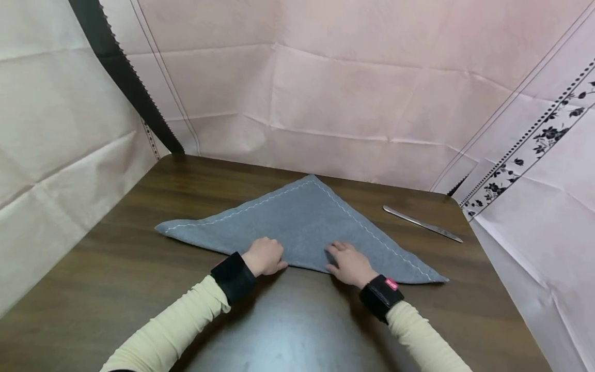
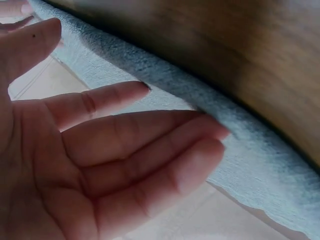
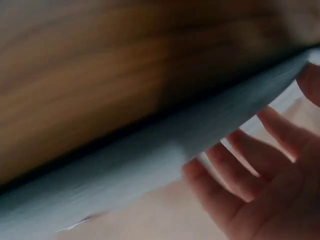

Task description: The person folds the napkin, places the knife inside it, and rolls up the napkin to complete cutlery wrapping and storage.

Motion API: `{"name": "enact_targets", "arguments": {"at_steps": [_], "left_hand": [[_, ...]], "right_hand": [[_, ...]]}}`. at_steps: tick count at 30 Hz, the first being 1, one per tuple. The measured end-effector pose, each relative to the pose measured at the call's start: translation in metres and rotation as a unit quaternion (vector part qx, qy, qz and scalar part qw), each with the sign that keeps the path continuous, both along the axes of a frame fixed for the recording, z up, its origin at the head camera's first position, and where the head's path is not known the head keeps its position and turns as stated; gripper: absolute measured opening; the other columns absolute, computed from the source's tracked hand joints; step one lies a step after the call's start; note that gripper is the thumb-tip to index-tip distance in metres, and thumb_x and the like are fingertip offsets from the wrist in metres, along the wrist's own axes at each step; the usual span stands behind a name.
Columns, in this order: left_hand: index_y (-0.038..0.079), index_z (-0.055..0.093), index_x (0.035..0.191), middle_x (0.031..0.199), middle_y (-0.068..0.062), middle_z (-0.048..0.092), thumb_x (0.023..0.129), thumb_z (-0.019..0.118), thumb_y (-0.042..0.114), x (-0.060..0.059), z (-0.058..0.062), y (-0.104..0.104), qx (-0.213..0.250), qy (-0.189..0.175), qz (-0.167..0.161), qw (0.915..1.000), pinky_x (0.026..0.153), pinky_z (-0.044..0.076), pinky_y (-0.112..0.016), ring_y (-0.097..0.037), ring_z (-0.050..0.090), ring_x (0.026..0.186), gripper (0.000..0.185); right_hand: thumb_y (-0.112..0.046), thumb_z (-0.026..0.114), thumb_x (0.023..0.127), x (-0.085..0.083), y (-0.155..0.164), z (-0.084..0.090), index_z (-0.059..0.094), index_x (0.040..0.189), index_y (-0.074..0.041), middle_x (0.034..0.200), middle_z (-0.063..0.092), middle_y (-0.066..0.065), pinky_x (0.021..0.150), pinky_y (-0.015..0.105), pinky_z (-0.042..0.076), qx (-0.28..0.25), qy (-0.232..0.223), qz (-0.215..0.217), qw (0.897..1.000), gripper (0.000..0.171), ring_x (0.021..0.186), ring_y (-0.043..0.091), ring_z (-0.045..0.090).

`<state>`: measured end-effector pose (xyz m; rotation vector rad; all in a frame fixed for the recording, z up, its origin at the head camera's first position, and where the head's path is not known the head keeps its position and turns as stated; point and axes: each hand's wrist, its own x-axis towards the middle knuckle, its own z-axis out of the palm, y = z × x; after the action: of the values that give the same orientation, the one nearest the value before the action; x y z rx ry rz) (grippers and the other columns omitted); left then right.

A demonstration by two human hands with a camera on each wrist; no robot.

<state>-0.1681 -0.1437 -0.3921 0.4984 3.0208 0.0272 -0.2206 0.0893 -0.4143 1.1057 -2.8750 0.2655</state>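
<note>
Cloth (image 1: 302, 222), judged soft and limp, was pressed beneath the relaxed, empty left hand (image 1: 265, 257) and right hand (image 1: 349, 264); the near fold was judged the best hold.

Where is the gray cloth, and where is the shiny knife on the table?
gray cloth (image 1: 307, 219), head view, on the middle of the folded triangle.
shiny knife (image 1: 422, 223), head view, on the middle of its length.

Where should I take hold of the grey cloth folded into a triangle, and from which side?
Probably by the long folded edge nearest the person, coming in from the near side. The grey triangular cloth lies flat on the dark wooden table, point away, and that doubled edge is thick enough to pinch. The left hand and right hand already rest along it; the metal knife lies clear at the right.
</note>
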Motion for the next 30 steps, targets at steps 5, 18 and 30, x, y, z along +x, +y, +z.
{"name": "enact_targets", "arguments": {"at_steps": [5, 18, 30], "left_hand": [[0.009, 0.059, 0.068, 0.070, -0.007, 0.055, 0.081, 0.069, 0.029, 0.002, 0.001, -0.008, -0.011, -0.004, 0.003, 0.9999, 0.061, 0.049, -0.036, -0.024, 0.057, 0.066, 0.026], [0.008, 0.055, 0.063, 0.060, -0.003, 0.049, 0.084, 0.065, 0.025, -0.009, 0.000, -0.040, 0.070, -0.009, -0.005, 0.9975, 0.057, 0.043, -0.034, -0.017, 0.049, 0.055, 0.029], [0.013, 0.042, 0.054, 0.051, 0.004, 0.036, 0.086, 0.056, 0.014, -0.010, -0.020, -0.191, 0.157, -0.030, 0.079, 0.9839, 0.048, 0.029, -0.026, -0.011, 0.035, 0.046, 0.034]], "right_hand": [[-0.007, 0.074, 0.072, -0.006, 0.059, -0.002, 0.060, 0.090, 0.002, 0.090, 0.059, 0.016, 0.076, 0.045, 0.045, -0.055, 0.062, -0.025, 0.996, 0.025, 0.087, 0.036, 0.056], [-0.010, 0.063, 0.082, -0.025, 0.161, -0.002, 0.046, 0.072, -0.008, 0.061, 0.039, -0.002, 0.055, 0.030, 0.030, -0.066, -0.096, -0.108, 0.987, 0.020, 0.057, 0.014, 0.037], [-0.026, 0.066, 0.082, -0.022, 0.172, 0.001, 0.042, 0.069, -0.009, 0.061, 0.037, -0.001, 0.054, 0.029, 0.029, -0.030, -0.124, -0.118, 0.985, 0.032, 0.057, 0.014, 0.037]]}}
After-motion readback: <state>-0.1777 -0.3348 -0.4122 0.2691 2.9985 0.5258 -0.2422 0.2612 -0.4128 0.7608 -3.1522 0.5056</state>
